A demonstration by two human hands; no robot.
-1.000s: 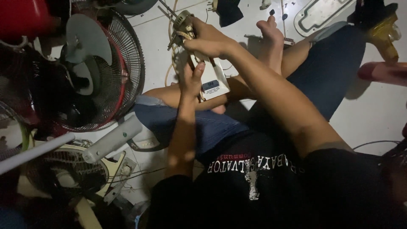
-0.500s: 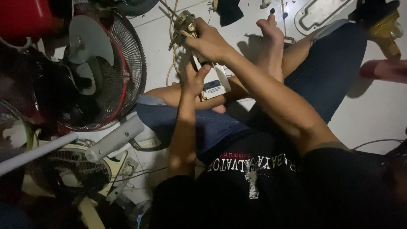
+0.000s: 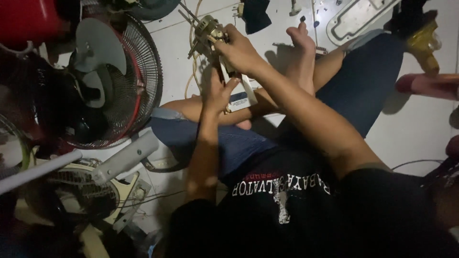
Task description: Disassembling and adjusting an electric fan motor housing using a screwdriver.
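I sit cross-legged on a white floor. My right hand [image 3: 237, 49] grips the top of a small brass-coloured fan motor [image 3: 206, 29] with bare metal parts and a shaft sticking out. My left hand [image 3: 218, 91] reaches up from below and holds the white stem [image 3: 247, 91] that hangs under the motor, fingers curled around it. A pale cord [image 3: 192, 57] trails from the motor down to the floor.
A red-rimmed fan with wire guard [image 3: 125, 81] stands at my left, with a grey stand tube [image 3: 125, 156] and a cream fan base [image 3: 83, 193] below it. A white cover plate [image 3: 356, 18], dark cloth [image 3: 255, 14] and yellow object [image 3: 422, 44] lie farther off.
Both hands with the motor have stayed nearly in place; my left hand has shifted slightly upward along the white stem.
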